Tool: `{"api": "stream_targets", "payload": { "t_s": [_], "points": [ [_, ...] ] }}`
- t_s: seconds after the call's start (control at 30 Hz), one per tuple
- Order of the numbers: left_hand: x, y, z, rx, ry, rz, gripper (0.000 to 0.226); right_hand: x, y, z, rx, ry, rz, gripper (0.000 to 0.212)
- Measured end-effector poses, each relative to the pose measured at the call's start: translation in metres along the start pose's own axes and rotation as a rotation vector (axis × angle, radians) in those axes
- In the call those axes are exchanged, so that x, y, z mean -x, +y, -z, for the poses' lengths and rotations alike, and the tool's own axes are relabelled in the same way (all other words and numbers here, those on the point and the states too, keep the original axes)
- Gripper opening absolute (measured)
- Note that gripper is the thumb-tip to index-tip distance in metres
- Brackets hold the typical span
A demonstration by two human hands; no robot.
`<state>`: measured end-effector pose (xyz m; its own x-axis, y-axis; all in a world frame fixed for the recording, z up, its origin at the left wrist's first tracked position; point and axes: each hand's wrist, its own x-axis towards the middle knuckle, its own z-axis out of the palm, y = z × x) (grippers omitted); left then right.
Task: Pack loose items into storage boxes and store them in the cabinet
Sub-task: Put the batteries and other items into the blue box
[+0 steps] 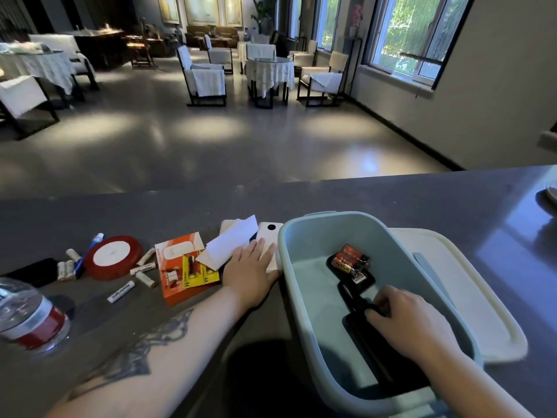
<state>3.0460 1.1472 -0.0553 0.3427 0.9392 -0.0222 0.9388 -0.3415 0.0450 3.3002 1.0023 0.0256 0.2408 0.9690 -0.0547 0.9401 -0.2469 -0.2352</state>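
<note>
My right hand (413, 324) is down inside the pale blue box (304, 267). My fingers (376, 315) are curled onto a long black thing (361, 336) on the box floor. It is so dark in there that I cannot tell what the black thing is, and I think I am gripping it, but the tips are hard to see. The near end of the box is cut off by the bottom of the view. A pack of red batteries (351, 260) lies at the far end of the box, well away from my right fingers.

My left hand (250, 267) lies flat and open, just outside the left wall of the box. Its straight fingers rest on a white power bank (269, 233) and touch the edge of a white paper (232, 242). Part of the power bank is hidden under my hand.

The cream lid (470, 297) lies on the worktop (391, 194), just right of the box.

To the left of my left hand lie an orange pack (177, 285) with a yellow card of AA batteries (199, 273) on it. Further left are loose white batteries (141, 270), a red tape roll (113, 257) and a blue and white tube (90, 248). A water bottle (30, 315) stands at the left edge, partly cut off.
</note>
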Motion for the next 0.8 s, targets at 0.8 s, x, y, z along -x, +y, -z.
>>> {"api": "stream_targets", "payload": {
  "t_s": [0.8],
  "points": [
    [0.014,0.003,-0.006,0.059,0.157,0.104,0.055,-0.007,0.009,-0.002,0.004,0.023,-0.06,0.017]
  ]
}}
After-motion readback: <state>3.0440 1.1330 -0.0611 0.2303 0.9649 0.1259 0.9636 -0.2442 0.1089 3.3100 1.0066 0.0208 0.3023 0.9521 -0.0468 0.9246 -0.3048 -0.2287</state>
